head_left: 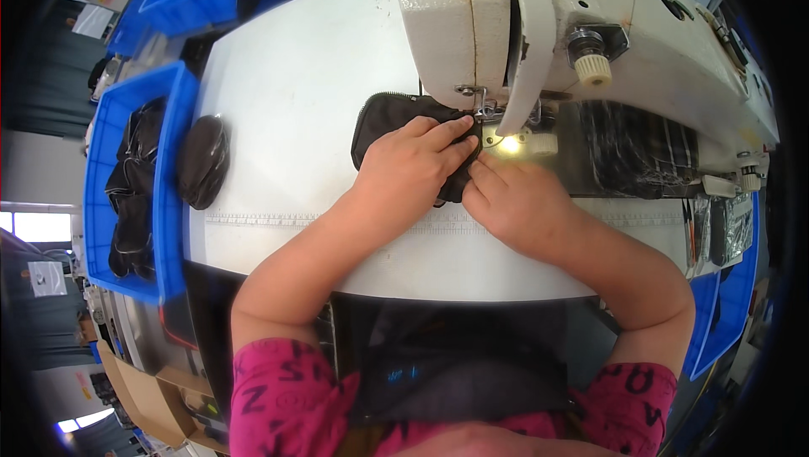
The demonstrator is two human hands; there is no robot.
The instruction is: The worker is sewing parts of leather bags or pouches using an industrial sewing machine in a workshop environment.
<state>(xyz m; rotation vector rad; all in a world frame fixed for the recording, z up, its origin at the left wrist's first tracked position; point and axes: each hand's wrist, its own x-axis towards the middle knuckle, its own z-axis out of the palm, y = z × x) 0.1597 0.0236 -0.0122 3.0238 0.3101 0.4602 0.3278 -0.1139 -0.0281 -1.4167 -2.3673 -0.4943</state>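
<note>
A black zippered fabric pouch [371, 126] lies under the needle area of a white sewing machine [451, 44]. My left hand [413, 162] rests over the pouch and grips it, index and middle fingers reaching to its edge beside the presser foot [482, 107]; the thumb is hidden. From the right, my right hand [518, 204] pinches the same edge just below the needle, fingers closed on the cloth. A small lamp lights the needle plate [535, 143] next to the fingertips.
The white table [286, 61] has a ruler strip [278, 220] along its front. At left stand a dark rounded pouch [204, 162] and a blue bin [173, 204] of black pieces. Plastic-wrapped black goods [636, 149] lie under the machine arm. Another blue bin [198, 2] is behind.
</note>
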